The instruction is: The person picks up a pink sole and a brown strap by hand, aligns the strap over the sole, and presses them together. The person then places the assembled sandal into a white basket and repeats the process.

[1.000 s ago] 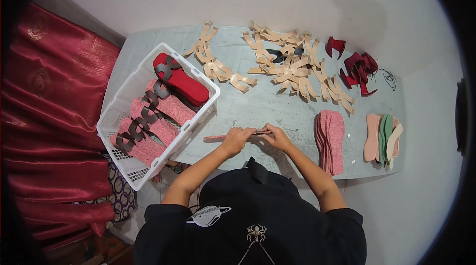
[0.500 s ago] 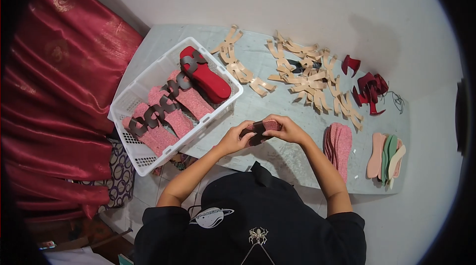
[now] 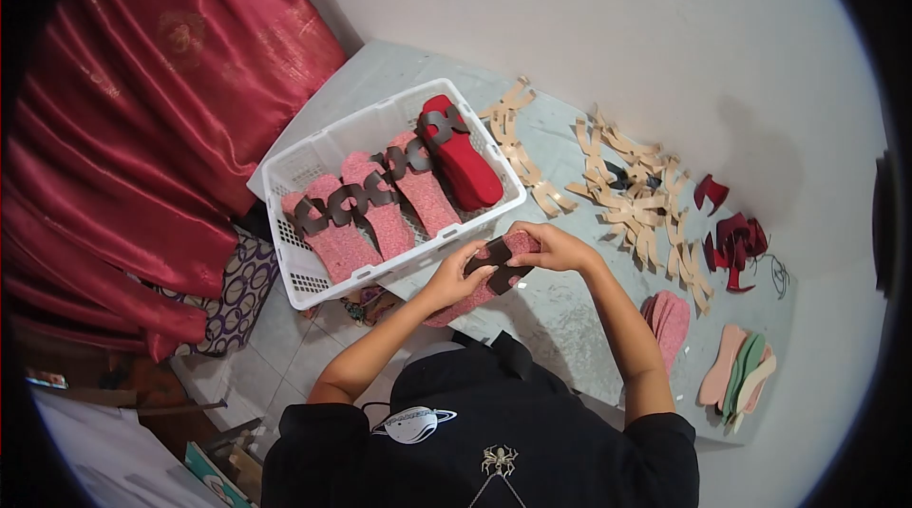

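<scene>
Between my two hands is a sandal with a pink speckled sole [image 3: 460, 309] and a dark brown strap [image 3: 500, 259] across it. My left hand [image 3: 452, 278] is closed on its left side, thumb over the strap. On the other side my right hand [image 3: 562, 250] grips the toe end, thumb against the strap's edge. The sole slants down to the left, its lower end near my shirt. Just beyond my hands stands a white plastic basket [image 3: 475, 226]. Inside it lie several pink soles [image 3: 344, 250] with dark straps, and a thick red sandal [image 3: 467, 171].
Tan cut-out straps [image 3: 635, 212] lie spread along the wall side of the table [image 3: 560, 318]. Dark red straps [image 3: 737, 240] and a thin black cord [image 3: 779, 275] are to their right. Nearer sit pink insoles [image 3: 670, 318] and pink, green and cream insoles [image 3: 739, 367]. A red curtain [image 3: 171, 128] hangs left.
My view has turned, so the basket and table things appear farther right and lower. The sandal in my hands is tilted differently, and more of its pink sole shows below the strap.
</scene>
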`<action>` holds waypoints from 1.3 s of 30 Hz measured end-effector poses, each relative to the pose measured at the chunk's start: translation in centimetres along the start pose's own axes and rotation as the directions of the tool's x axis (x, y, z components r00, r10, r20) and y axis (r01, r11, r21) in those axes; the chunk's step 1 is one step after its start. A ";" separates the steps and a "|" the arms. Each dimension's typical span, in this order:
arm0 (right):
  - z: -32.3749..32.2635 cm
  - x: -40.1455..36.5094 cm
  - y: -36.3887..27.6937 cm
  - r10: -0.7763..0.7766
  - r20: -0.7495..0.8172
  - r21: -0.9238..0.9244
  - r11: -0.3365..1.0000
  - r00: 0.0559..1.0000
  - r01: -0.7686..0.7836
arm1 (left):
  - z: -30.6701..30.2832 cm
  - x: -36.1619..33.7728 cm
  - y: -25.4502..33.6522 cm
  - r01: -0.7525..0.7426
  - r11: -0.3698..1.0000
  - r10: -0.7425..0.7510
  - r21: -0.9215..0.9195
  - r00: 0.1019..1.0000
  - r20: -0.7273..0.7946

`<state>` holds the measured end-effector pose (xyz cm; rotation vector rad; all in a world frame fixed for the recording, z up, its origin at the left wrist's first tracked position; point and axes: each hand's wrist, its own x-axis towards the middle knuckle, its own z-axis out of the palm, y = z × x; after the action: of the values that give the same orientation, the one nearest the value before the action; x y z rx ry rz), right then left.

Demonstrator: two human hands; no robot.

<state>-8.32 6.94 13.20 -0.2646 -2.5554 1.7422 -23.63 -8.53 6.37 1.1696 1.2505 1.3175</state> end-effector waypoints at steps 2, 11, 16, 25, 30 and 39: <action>0.1 0.8 0.1 -0.020 0.032 0.001 1.000 0.999 0.020 | -0.4 -0.4 0.0 -0.013 0.999 0.011 -0.040 0.999 -0.049; 0.6 4.4 -1.1 -0.025 0.206 0.000 1.000 0.978 0.026 | -2.0 -2.2 0.5 0.003 0.998 -0.012 -0.057 0.987 -0.159; 0.3 6.1 -2.5 -0.028 0.268 -0.070 0.996 0.963 0.049 | -2.6 -2.7 2.5 -0.090 0.995 0.078 -0.047 0.976 -0.201; 0.4 8.5 -2.8 -0.056 0.308 -0.099 0.991 0.950 0.090 | -4.0 -3.1 2.9 -0.063 0.995 0.043 -0.077 0.972 -0.232; 0.6 9.5 -2.8 -0.125 0.314 -0.077 0.985 0.941 0.156 | -4.4 -3.6 2.9 -0.066 0.990 0.030 -0.124 0.962 -0.271; 0.7 10.7 -3.8 -0.092 0.361 -0.137 0.979 0.928 0.150 | -5.0 -3.8 3.9 -0.082 0.996 0.068 -0.034 0.953 -0.296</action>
<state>-19.37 6.71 15.75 0.2236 -2.8905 1.6686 -28.25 -12.94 9.99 1.0217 1.3898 1.6142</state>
